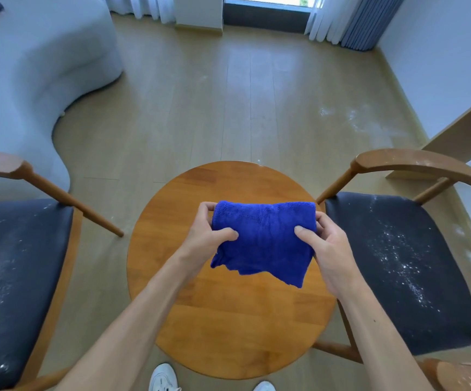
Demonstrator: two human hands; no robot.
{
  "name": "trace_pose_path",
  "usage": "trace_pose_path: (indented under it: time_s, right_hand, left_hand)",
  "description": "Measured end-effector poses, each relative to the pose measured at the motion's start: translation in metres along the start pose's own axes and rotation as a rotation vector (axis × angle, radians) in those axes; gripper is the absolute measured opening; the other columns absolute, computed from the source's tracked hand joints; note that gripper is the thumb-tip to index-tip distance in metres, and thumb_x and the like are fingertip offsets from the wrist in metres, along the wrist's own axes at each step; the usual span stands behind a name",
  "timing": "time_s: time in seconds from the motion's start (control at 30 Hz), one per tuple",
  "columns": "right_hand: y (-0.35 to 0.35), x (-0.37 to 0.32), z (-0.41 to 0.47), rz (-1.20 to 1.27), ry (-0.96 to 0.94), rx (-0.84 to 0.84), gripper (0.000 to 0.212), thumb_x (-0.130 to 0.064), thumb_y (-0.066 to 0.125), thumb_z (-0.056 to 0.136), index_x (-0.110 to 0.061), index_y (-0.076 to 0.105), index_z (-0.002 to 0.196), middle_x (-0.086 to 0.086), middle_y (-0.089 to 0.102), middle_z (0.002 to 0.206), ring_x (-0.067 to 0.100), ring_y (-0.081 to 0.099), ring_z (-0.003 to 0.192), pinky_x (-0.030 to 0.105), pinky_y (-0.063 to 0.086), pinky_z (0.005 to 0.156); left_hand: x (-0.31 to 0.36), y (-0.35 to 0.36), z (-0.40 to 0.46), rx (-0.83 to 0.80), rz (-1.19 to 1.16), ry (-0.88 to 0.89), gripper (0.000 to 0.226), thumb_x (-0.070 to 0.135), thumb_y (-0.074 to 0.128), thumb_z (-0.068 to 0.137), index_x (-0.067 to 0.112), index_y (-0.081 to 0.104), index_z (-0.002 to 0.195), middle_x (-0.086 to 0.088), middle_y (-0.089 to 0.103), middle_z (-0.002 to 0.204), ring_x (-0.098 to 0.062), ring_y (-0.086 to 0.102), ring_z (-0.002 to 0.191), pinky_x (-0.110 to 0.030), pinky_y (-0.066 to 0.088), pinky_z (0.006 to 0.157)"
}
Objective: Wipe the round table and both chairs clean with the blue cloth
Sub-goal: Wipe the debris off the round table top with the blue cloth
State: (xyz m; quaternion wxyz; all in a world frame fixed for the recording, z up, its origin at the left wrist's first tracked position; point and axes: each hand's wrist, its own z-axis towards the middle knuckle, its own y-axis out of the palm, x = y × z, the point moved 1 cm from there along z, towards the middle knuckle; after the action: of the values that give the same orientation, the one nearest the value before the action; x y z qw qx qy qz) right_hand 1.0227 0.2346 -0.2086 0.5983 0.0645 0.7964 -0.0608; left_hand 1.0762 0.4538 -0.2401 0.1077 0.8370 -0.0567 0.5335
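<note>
A folded blue cloth (pixel 262 241) hangs above the round wooden table (pixel 228 314). My left hand (pixel 204 235) grips its left edge, thumb on top. On the other side my right hand (pixel 321 241) grips the right edge the same way. To the left stands a chair with a dark seat (pixel 11 272) dusted with white powder. The chair on the right has a dark seat (pixel 398 266) with denser white specks, and its wooden armrest (pixel 426 162) is dusty too.
A pale sofa (pixel 31 69) curves along the far left. White powder lies on the wooden floor (pixel 355 119) at the right, near a light wooden desk (pixel 460 134). My white shoes (pixel 163 379) show under the table's near edge.
</note>
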Motion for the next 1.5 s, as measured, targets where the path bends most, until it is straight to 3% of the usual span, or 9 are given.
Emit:
trace_pose_path:
  time_s: [0.13, 0.33, 0.5, 0.63, 0.83, 0.93, 1.13, 1.3, 1.5]
  right_hand:
    - [0.003, 0.012, 0.01, -0.18, -0.061, 0.062, 0.018, 0.0, 0.063, 0.086, -0.015, 0.066, 0.095, -0.005, 0.072, 0.089, 0.008, 0.066, 0.086, 0.015, 0.051, 0.071]
    - [0.007, 0.051, 0.023, -0.371, -0.05, 0.111, 0.029, 0.009, 0.063, 0.075, -0.019, 0.066, 0.082, -0.006, 0.071, 0.085, 0.013, 0.066, 0.086, 0.03, 0.052, 0.08]
    - [0.006, 0.123, 0.004, -0.582, 0.198, -0.092, 0.025, 0.003, 0.07, 0.074, -0.019, 0.07, 0.086, -0.004, 0.071, 0.095, 0.013, 0.063, 0.094, 0.018, 0.046, 0.078]
    - [0.001, 0.15, -0.003, -0.66, 0.321, -0.137, 0.019, -0.007, 0.072, 0.077, -0.025, 0.07, 0.084, -0.001, 0.068, 0.097, 0.016, 0.061, 0.094, 0.031, 0.048, 0.084]
    - [0.013, 0.138, 0.024, -0.503, 0.175, 0.196, 0.026, -0.019, 0.06, 0.093, -0.014, 0.064, 0.118, -0.006, 0.066, 0.1, 0.008, 0.06, 0.093, 0.022, 0.045, 0.078]
    - [0.013, 0.138, 0.032, -0.584, 0.136, 0.209, 0.025, -0.02, 0.056, 0.094, -0.015, 0.064, 0.117, -0.004, 0.066, 0.107, 0.009, 0.058, 0.097, 0.021, 0.041, 0.081]
    - [0.036, 0.154, 0.024, -1.015, -0.427, -0.016, 0.025, -0.005, 0.065, 0.084, -0.011, 0.069, 0.107, 0.006, 0.066, 0.115, 0.029, 0.059, 0.112, 0.037, 0.047, 0.096]
    - [0.069, 0.199, 0.047, -1.345, -0.643, -0.482, 0.052, -0.05, 0.057, 0.086, -0.033, 0.053, 0.135, 0.003, 0.035, 0.153, 0.027, 0.03, 0.142, 0.052, 0.027, 0.114]
    - [0.063, 0.221, 0.093, -1.395, -0.614, -0.21, 0.056, -0.058, 0.05, 0.085, -0.029, 0.057, 0.132, 0.004, 0.042, 0.149, 0.031, 0.042, 0.135, 0.053, 0.035, 0.107]
  left_hand:
    - [0.001, -0.011, 0.006, 0.015, 0.198, 0.065, 0.054, 0.002, 0.066, 0.066, 0.028, 0.057, 0.112, -0.002, 0.063, 0.099, -0.013, 0.061, 0.084, -0.021, 0.054, 0.064]
    - [-0.018, -0.03, 0.016, 0.014, 0.505, 0.192, 0.029, -0.008, 0.062, 0.069, 0.018, 0.059, 0.082, 0.005, 0.062, 0.076, -0.01, 0.057, 0.075, -0.025, 0.046, 0.07]
    - [-0.1, -0.047, -0.009, -0.071, 0.657, -0.072, 0.023, -0.005, 0.064, 0.069, 0.016, 0.06, 0.077, 0.001, 0.064, 0.075, -0.016, 0.058, 0.073, -0.032, 0.048, 0.072]
    - [-0.128, -0.055, -0.014, -0.112, 0.591, -0.239, 0.017, 0.001, 0.067, 0.075, 0.017, 0.063, 0.08, -0.002, 0.071, 0.077, -0.019, 0.066, 0.071, -0.036, 0.055, 0.07]
    - [-0.113, -0.048, 0.028, 0.372, 0.426, -0.187, 0.027, 0.021, 0.066, 0.087, 0.025, 0.054, 0.11, 0.01, 0.065, 0.092, 0.001, 0.058, 0.083, -0.013, 0.041, 0.068]
    - [-0.112, -0.06, 0.032, 0.486, 0.44, -0.179, 0.032, 0.024, 0.062, 0.09, 0.02, 0.053, 0.12, 0.007, 0.064, 0.098, -0.01, 0.059, 0.095, -0.02, 0.037, 0.081]
    - [-0.139, -0.096, 0.017, 0.568, 0.722, -0.214, 0.038, 0.024, 0.049, 0.097, 0.015, 0.046, 0.134, -0.007, 0.052, 0.136, -0.023, 0.045, 0.127, -0.04, 0.038, 0.103]
    - [-0.163, -0.133, 0.028, 0.486, 1.141, -0.091, 0.051, 0.029, 0.043, 0.099, 0.019, 0.033, 0.148, -0.003, 0.022, 0.158, -0.021, 0.014, 0.147, -0.043, 0.013, 0.118]
    - [-0.184, -0.17, 0.057, 0.445, 1.412, -0.031, 0.06, 0.045, 0.023, 0.094, 0.025, 0.026, 0.151, -0.006, 0.013, 0.161, -0.026, 0.006, 0.148, -0.049, 0.003, 0.119]
